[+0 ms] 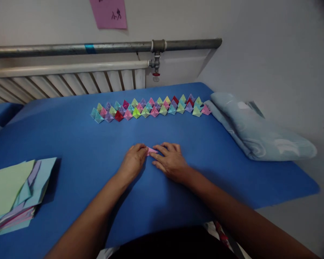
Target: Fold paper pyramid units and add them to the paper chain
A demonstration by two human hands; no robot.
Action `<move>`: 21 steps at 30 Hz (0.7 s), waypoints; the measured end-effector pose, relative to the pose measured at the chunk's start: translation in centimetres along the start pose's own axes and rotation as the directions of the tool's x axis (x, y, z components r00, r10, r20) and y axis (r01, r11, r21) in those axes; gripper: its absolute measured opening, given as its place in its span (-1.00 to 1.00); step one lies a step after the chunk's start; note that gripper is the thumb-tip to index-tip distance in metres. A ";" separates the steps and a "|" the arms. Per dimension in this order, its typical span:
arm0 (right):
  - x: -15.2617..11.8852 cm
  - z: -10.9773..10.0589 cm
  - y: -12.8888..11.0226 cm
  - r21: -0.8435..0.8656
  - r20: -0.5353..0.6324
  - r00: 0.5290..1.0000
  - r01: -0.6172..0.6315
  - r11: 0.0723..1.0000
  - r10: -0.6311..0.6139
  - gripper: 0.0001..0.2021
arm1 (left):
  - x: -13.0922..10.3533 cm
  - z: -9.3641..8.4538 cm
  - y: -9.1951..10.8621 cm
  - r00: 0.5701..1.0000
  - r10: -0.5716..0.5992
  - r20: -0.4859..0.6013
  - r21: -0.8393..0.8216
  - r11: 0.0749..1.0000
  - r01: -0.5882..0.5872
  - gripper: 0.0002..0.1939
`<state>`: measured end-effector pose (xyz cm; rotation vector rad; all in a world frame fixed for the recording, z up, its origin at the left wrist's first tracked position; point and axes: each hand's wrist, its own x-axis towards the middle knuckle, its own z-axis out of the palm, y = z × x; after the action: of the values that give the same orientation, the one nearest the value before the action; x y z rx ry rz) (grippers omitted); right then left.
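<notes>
A small folded piece of pink paper point(151, 150) lies on the blue surface between my two hands. My left hand point(133, 160) pinches its left end, thumb and fingertips closed together there. From the other side my right hand point(171, 160) reaches over with its fingers apart, one fingertip touching the paper's lower edge and the others resting around its right side. The fingertips cover parts of the paper, so its full shape is hidden.
Several rows of folded paper pieces point(154, 111) in many colours stand beyond my hands. A stack of coloured paper sheets point(9, 187) lies at left. A folded light-blue blanket point(259, 133) rests at right. A radiator point(97, 81) and metal pipe point(124, 47) run behind.
</notes>
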<state>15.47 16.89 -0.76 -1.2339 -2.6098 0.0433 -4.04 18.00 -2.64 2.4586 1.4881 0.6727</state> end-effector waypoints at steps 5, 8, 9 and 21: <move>-0.4 0.0 0.1 -0.012 -0.006 1.000 -0.016 1.000 0.016 -0.64 | -0.1 -0.1 0.4 0.999 0.000 -0.036 0.011 1.000 0.000 -0.76; -0.8 -0.1 0.1 -0.017 -0.002 0.999 -0.048 0.999 0.048 -0.64 | -0.1 0.0 0.6 0.998 -0.011 -0.056 0.023 1.000 0.012 -0.76; -1.0 -0.1 0.2 -0.022 -0.002 0.998 -0.061 0.998 0.061 -0.64 | 0.0 0.1 0.6 0.998 -0.011 -0.059 0.023 1.000 0.012 -0.76; -2.0 -1.1 -1.5 0.007 -0.095 0.985 -0.147 0.989 0.147 -0.61 | 0.0 0.3 0.7 0.995 0.016 -0.101 0.010 1.000 -0.015 -0.78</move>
<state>15.79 14.33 0.08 -1.3914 -2.4342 0.0104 -3.33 17.65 -2.61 2.4795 1.5117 0.8064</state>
